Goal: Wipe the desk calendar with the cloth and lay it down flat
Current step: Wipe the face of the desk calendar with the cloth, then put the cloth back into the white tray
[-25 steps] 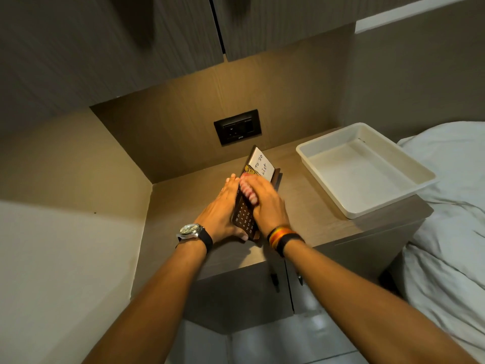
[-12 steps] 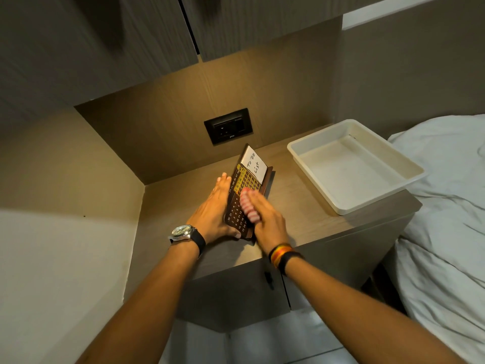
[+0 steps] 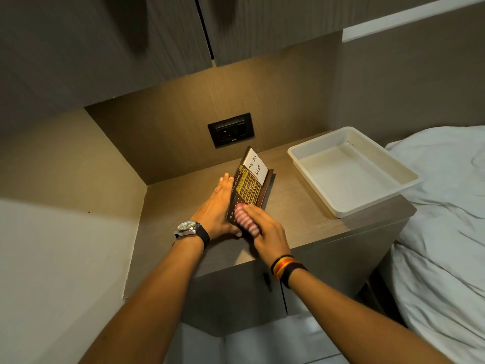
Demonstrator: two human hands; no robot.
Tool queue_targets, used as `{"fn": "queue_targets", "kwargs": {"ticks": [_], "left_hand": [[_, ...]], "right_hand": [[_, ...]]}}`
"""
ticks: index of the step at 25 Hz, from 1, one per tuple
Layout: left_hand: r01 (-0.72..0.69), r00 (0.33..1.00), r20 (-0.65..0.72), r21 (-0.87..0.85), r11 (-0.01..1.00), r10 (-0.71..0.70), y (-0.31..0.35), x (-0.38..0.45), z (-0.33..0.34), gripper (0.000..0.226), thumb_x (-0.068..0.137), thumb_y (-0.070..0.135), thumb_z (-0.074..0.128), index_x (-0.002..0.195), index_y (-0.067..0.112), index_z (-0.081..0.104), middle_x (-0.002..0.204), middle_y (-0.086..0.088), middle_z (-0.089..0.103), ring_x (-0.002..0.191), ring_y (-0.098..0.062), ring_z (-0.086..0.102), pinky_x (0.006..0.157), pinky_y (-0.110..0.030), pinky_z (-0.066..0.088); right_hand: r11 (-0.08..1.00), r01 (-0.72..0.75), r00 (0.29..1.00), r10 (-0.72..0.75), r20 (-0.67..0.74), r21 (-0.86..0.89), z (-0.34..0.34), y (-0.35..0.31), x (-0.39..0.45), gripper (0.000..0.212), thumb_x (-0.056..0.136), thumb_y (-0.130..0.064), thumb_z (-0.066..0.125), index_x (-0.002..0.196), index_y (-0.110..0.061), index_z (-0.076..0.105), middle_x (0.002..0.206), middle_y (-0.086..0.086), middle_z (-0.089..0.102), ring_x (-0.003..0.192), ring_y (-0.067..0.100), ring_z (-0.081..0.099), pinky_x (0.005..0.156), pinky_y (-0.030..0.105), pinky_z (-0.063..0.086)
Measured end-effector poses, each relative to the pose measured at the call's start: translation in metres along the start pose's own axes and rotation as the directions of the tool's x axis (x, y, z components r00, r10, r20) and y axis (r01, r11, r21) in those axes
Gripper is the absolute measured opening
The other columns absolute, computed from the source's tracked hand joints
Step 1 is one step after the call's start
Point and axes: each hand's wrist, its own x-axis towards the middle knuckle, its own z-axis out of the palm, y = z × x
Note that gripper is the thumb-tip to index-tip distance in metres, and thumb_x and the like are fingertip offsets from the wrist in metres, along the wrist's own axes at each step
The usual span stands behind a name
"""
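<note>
The dark brown desk calendar (image 3: 249, 183) stands tilted on the wooden bedside cabinet top (image 3: 296, 219), its yellow date grid facing right and a white "To Do List" note at its far end. My left hand (image 3: 216, 208) lies flat against the calendar's left back side and braces it, thumb at the near bottom edge. My right hand (image 3: 265, 231) presses a red-and-white striped cloth (image 3: 245, 219) against the near lower part of the calendar's face.
A white plastic tray (image 3: 354, 203) with nothing in it sits on the right of the cabinet top. A black wall socket (image 3: 231, 130) is behind the calendar. Cupboard doors hang overhead. A bed with white sheets (image 3: 441, 232) is to the right.
My right hand with the cloth has slid down the calendar's face toward me, uncovering the yellow date grid. The left hand stays against the calendar's back.
</note>
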Motion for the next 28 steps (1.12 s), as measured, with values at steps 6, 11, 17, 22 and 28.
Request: {"fn": "queue_targets", "kwargs": {"ticks": [6, 11, 17, 22, 28], "left_hand": [[-0.006, 1.000, -0.009, 0.029, 1.000, 0.007, 0.004, -0.003, -0.004, 0.147, 0.064, 0.041, 0.097, 0.165, 0.012, -0.006, 0.175, -0.011, -0.006, 0.161, -0.025, -0.005, 0.131, -0.051, 0.011], [-0.038, 0.998, -0.035, 0.152, 0.988, 0.044, 0.010, -0.004, -0.020, 0.152, 0.060, 0.058, 0.093, 0.165, 0.012, -0.007, 0.174, -0.011, -0.011, 0.161, -0.026, -0.009, 0.130, -0.041, -0.005], [-0.114, 0.968, -0.203, 0.179, 0.977, 0.150, 0.064, 0.028, -0.016, 0.121, 0.085, 0.078, 0.057, 0.165, 0.010, -0.002, 0.174, -0.012, -0.008, 0.162, -0.027, -0.008, 0.131, -0.043, -0.004], [-0.059, 0.988, -0.145, -0.048, 0.997, 0.051, 0.149, 0.070, 0.055, 0.107, 0.092, 0.081, 0.035, 0.166, 0.015, -0.006, 0.174, -0.006, -0.014, 0.160, -0.020, -0.015, 0.131, -0.041, -0.005], [0.082, 0.995, -0.050, -0.149, 0.985, -0.091, 0.200, 0.095, 0.129, 0.104, 0.093, 0.083, 0.028, 0.165, 0.019, -0.012, 0.173, 0.000, -0.020, 0.160, -0.017, -0.017, 0.131, -0.040, -0.004]], "right_hand": [[0.998, 0.031, 0.995, -0.036, 0.095, 0.058, -0.010, -0.021, -0.027, 0.057, 0.096, -0.013, 0.067, 0.148, -0.034, 0.054, 0.147, -0.009, 0.059, 0.134, -0.001, 0.050, 0.117, 0.025, 0.041], [0.999, 0.030, 1.000, -0.030, -0.008, 0.031, -0.100, -0.026, 0.033, 0.043, 0.101, -0.022, 0.063, 0.144, -0.027, 0.059, 0.140, -0.010, 0.063, 0.126, 0.000, 0.058, 0.107, 0.021, 0.047], [0.965, -0.034, 0.993, 0.004, -0.114, -0.261, -0.207, 0.009, 0.105, 0.033, 0.095, -0.005, 0.049, 0.108, -0.021, 0.074, 0.091, -0.002, 0.074, 0.077, 0.014, 0.062, 0.079, 0.030, 0.052], [0.853, -0.084, 0.990, 0.131, 0.057, -0.515, -0.254, 0.064, 0.133, 0.022, 0.090, -0.013, 0.051, 0.100, -0.016, 0.071, 0.097, 0.003, 0.076, 0.093, 0.032, 0.071, 0.085, 0.042, 0.055], [0.693, 0.084, 0.831, 0.348, 0.435, -0.716, -0.245, 0.125, 0.142, 0.081, 0.101, -0.035, 0.054, 0.166, -0.015, 0.011, 0.174, 0.008, 0.011, 0.159, 0.030, 0.020, 0.127, 0.045, 0.023]]}}
